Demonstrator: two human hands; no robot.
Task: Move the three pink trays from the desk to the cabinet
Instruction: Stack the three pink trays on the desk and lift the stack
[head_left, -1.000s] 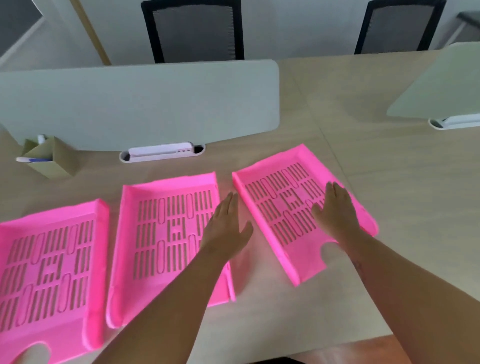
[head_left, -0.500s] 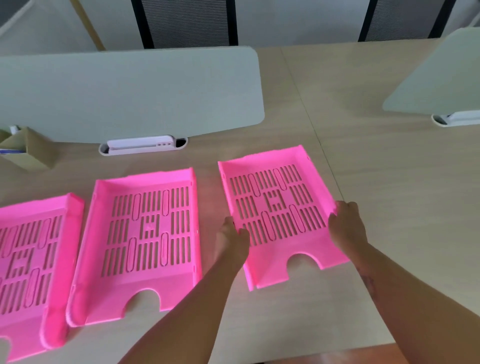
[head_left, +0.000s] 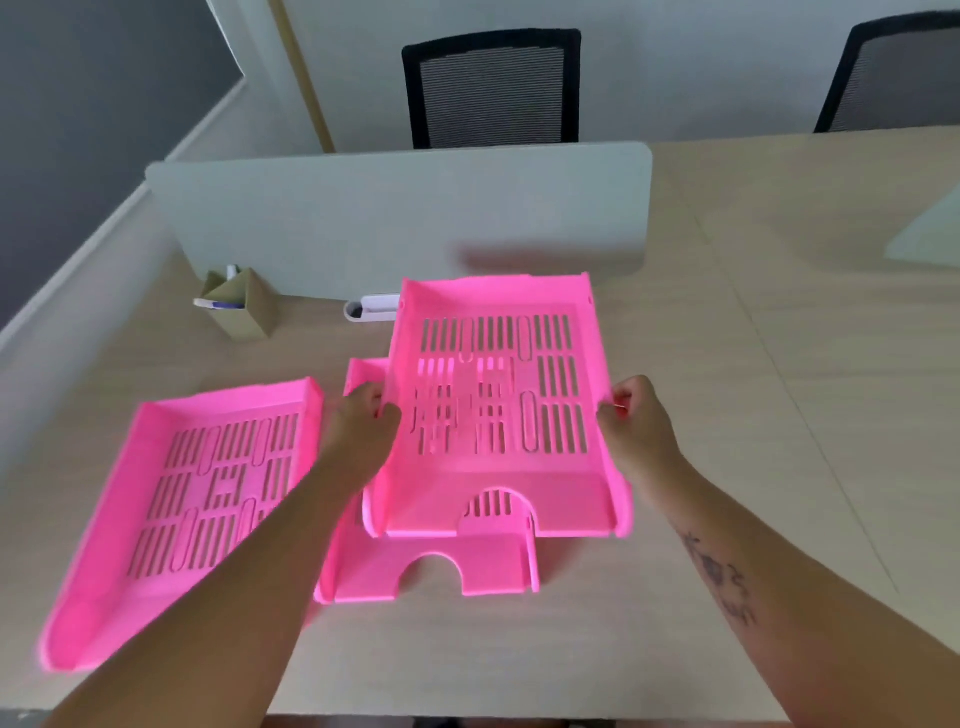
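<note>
The three trays (head_left: 498, 395) (head_left: 426, 577) (head_left: 208, 493) are bright pink with slotted floors. The table (head_left: 779, 338) is pale wood-grain, the divider (head_left: 395, 218) grey-white. The chairs (head_left: 491, 88) are black mesh.

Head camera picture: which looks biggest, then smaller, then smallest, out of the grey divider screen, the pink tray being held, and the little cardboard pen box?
1. Grey divider screen
2. Held pink tray, though nearness to the camera enlarges it
3. Cardboard pen box

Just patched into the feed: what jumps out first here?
A bright pink tray held by both hands, left hand and right hand, above a second pink tray on the desk. A third pink tray lies to the left.
</note>
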